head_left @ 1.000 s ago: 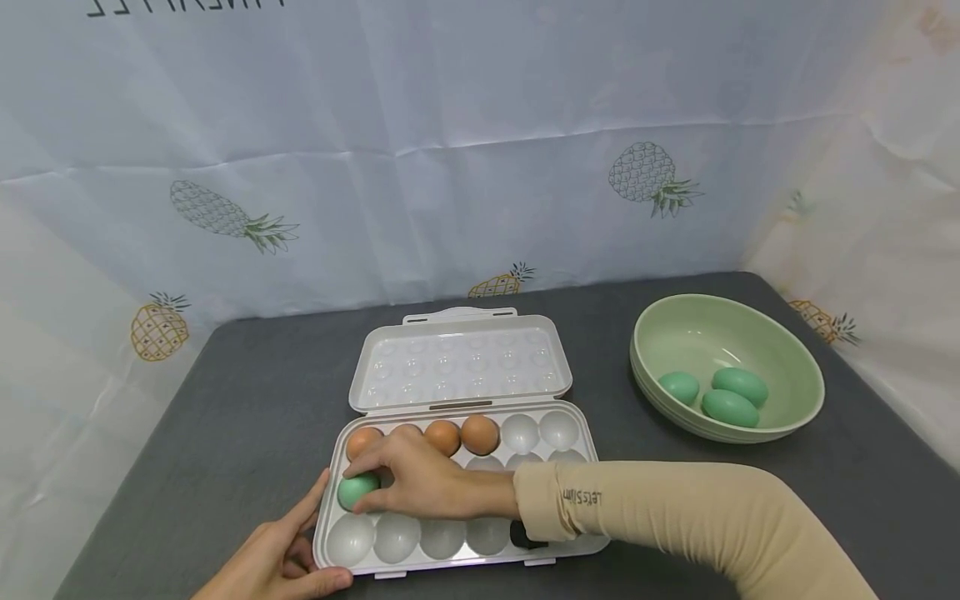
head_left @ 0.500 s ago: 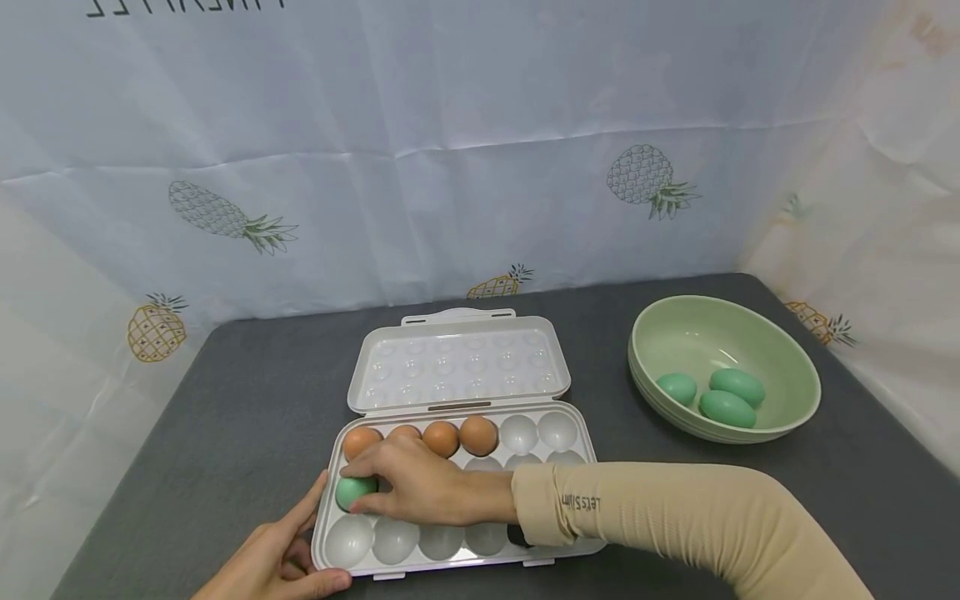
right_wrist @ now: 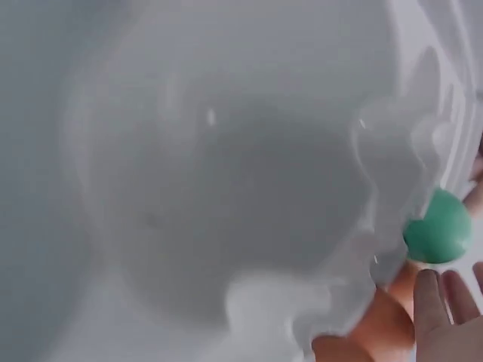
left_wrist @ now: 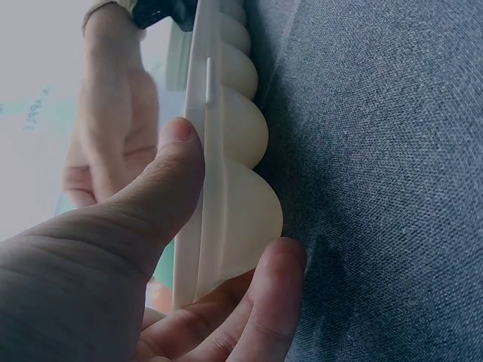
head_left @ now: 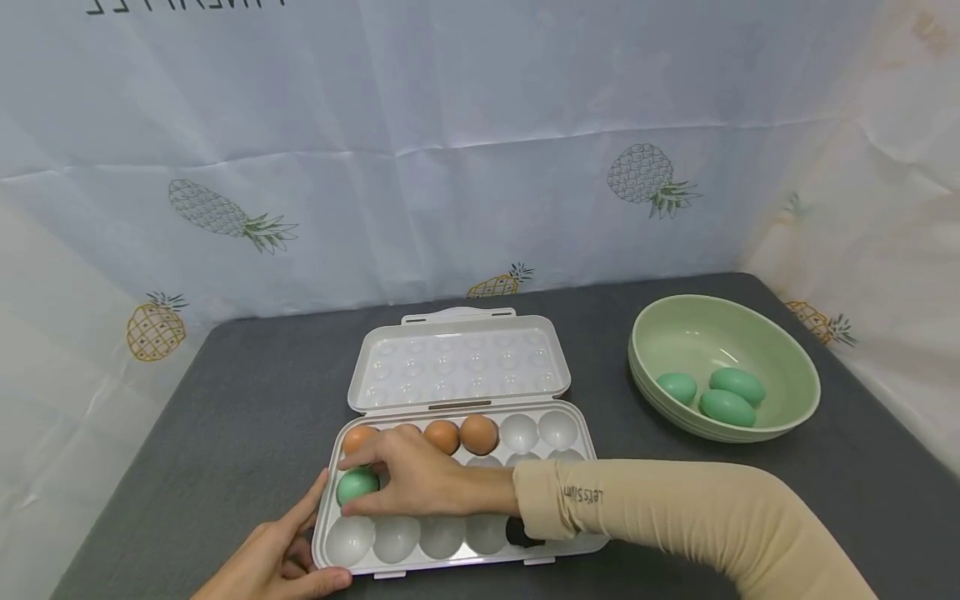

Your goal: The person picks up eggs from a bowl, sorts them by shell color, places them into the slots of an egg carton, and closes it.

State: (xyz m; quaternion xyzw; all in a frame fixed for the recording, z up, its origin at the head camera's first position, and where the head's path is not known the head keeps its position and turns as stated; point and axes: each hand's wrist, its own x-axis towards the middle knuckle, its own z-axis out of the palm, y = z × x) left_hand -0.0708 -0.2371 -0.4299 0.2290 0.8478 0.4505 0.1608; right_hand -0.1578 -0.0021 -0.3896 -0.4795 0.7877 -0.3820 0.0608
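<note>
— Reaching over the box [head_left: 435,564], your right hand [head_left: 412,479] has its thumb and forefinger curved round a green egg [head_left: 357,485], thumb on the near side, finger on the far side. They are parted just enough to span it.
— And you press it how firmly?
— That I can't tell. The egg is at the leftmost pocket of your middle row; how deep it sits is unclear.
— What about your left hand [head_left: 288,550]?
— You grip the box's near left corner with it, thumb against the front edge, fingers bent under the end pocket.
— Your lid [head_left: 461,367] lies open behind.
— Yes, and four orange eggs [head_left: 479,434] fill the left of your far row, the second partly behind your hand.
— To your right, the bowl [head_left: 720,321] holds three more green eggs [head_left: 727,408], well apart from the box on the dark table [head_left: 247,417].
</note>
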